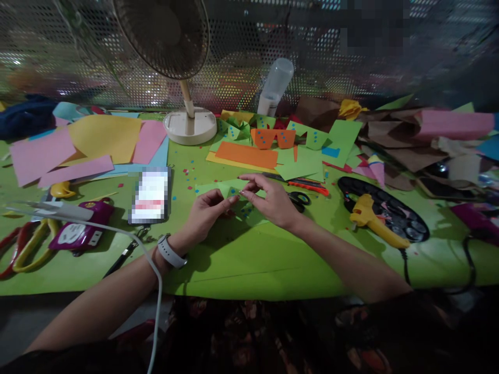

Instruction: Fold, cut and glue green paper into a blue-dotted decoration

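Left hand [206,214] and right hand [273,201] pinch paper [213,187]; tray [405,223] holds glue gun [370,216].

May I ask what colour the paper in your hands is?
The paper is light green, best in the head view.

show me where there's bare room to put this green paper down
The left hand and right hand pinch the green paper. Widest bare stretch: the green table cover between the forearms and the near edge. A smaller patch lies just left of the glue gun. Crowded: paper scraps at the back, scissors far left.
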A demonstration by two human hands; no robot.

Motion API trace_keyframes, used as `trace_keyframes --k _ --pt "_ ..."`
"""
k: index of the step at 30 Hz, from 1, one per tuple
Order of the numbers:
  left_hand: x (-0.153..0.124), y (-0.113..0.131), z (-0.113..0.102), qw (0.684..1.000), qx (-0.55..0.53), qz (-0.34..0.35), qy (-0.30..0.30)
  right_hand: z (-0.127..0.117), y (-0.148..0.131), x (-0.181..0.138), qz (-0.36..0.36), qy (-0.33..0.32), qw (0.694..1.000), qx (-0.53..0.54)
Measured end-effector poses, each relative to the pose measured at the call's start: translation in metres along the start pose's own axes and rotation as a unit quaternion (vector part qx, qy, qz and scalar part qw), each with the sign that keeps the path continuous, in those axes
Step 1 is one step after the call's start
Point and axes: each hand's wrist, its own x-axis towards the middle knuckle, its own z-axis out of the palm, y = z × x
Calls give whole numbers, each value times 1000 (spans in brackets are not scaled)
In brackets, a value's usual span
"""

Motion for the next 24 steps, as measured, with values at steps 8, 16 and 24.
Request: trace_keyframes --k 8,16,24 --pt "0 0 -4 999 17 51 -1 -2 -4 -2 -11 -6 1000 1" --pt "1 0 -5 999 20 36 -11 -16 3 6 20 -33 998 48" --pt "2 7 -10 1000 -8 -2 11 -31 13 12 32 -4 997 77"
